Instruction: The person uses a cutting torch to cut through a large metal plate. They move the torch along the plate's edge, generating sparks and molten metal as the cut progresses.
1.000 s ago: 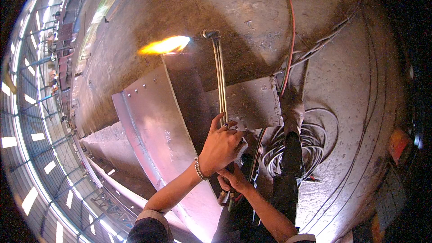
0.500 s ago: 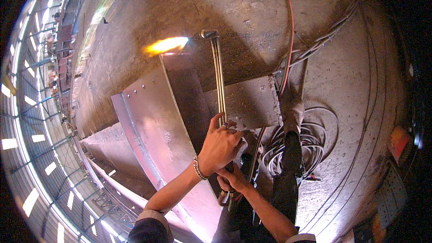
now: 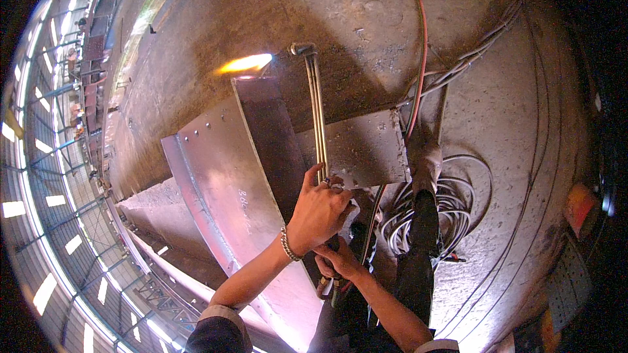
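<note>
A cutting torch (image 3: 316, 104) with long brass tubes reaches away from me, its angled head pointing left. From its tip a bright yellow-white flame (image 3: 245, 64) blows left, just above the far end of a steel beam (image 3: 260, 114). My left hand (image 3: 322, 212), a chain bracelet at its wrist, closes on the near part of the tubes, with the index finger laid along them. Below and behind it, my right hand (image 3: 337, 260) wraps round the torch's handle, which is mostly hidden by the hands. Hose fittings show under my right hand.
A flat steel plate (image 3: 366, 147) juts out right of the beam. Coiled hoses (image 3: 458, 212) lie on the floor beside my leg, and a red hose (image 3: 422, 39) runs across the floor beyond. Another long steel piece (image 3: 157, 212) lies at the left.
The flame has become a little shorter and narrower. Both hands and the torch stay almost exactly where they were.
</note>
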`<state>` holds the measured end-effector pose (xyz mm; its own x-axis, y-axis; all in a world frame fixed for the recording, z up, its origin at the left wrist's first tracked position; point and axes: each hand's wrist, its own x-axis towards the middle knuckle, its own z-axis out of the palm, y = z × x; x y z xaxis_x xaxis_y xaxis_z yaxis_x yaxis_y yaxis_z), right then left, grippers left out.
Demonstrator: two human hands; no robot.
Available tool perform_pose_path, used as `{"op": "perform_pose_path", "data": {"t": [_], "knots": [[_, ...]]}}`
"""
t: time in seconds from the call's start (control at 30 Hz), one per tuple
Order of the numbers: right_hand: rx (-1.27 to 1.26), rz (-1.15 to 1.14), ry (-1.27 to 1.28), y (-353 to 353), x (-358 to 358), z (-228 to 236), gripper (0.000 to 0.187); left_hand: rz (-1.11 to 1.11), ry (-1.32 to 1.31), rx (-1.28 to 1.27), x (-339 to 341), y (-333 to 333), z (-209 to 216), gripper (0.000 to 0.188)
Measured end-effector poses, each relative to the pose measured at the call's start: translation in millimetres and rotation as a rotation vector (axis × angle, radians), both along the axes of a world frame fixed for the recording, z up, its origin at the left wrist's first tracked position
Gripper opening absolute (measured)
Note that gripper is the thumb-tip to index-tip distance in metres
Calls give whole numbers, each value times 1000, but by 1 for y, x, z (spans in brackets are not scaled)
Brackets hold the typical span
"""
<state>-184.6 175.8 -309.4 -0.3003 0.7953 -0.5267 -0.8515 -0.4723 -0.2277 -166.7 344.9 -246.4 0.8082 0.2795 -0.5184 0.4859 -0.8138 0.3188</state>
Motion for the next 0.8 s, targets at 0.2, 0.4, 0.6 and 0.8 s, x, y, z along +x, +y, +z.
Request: {"op": "perform_pose_path", "data": {"t": [0.2, 0.4, 0.6, 0.8], "knots": [[-10, 64, 13, -2, 1, -1, 33, -9, 40, -7, 2, 0, 1, 25], [-34, -5, -5, 7, 7, 11, 35, 7, 31, -6, 1, 0, 2, 25], [-8, -17, -19, -4, -1, -1, 27, 130, -284, -133, -4, -2, 16, 33], [-15, -67, 23, 3, 9, 7, 19, 193, -338, -202, -41, 1, 20, 47]]}}
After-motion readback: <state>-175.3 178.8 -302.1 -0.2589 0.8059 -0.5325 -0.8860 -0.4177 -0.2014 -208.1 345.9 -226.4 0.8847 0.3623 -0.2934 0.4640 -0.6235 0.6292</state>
